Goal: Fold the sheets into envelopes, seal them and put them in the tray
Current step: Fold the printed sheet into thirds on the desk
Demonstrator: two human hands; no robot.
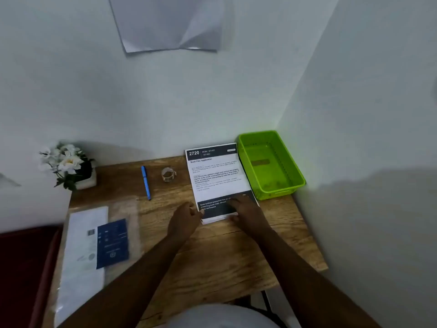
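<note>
The left hand [183, 221] pinches the near left corner of the printed sheet [217, 178], thumb and fingers curled at its edge, while the right hand [246, 209] lies on the near dark band of the same sheet with its fingers fairly straight, pressing it to the desk [212, 252]; motion blur makes the exact finger placement hard to read, and there may be more than one sheet stacked here. The near edge appears slightly lifted, so the first fold looks only just begun: nothing is folded, sealed or delivered. Just beyond and right of the hands, the green tray [295, 176] holds no envelopes. The sheet's header reads "2720", "DESK / STUDY" and "Book Film Application". Farther left of the grip lie a tape roll [168, 174] and a blue pen [146, 182].
</note>
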